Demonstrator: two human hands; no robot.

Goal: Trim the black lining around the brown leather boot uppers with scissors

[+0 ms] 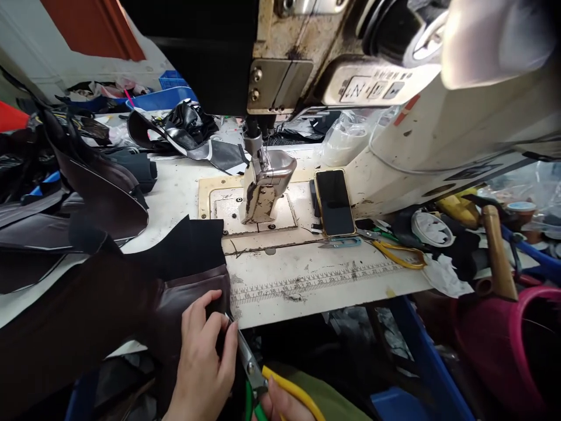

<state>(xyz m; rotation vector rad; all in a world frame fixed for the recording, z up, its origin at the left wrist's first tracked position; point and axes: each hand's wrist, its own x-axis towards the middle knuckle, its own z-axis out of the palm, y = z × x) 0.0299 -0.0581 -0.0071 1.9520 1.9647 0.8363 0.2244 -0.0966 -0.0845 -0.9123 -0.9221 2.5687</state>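
A dark brown leather piece [193, 289] with a black lining [199, 245] lies over the front left edge of the white sewing table [307, 286]. My left hand [204, 351] rests on its right edge, fingers bent, thumb and fingertips pressed at the leather. From below, my right hand [284, 403], partly cut off by the frame, grips scissors [252, 365] with a yellow and a green handle. The scissor blades point up and left, their tips beside my left fingertips at the leather's edge.
A sewing machine post [265, 193] stands behind, under the machine head [280, 85]. A phone [335, 202], small snips [342, 242], yellow-handled pliers [398, 255] and a wooden handle [498, 251] lie to the right. A pink bucket [517, 327] stands lower right; more leather [96, 181] is piled left.
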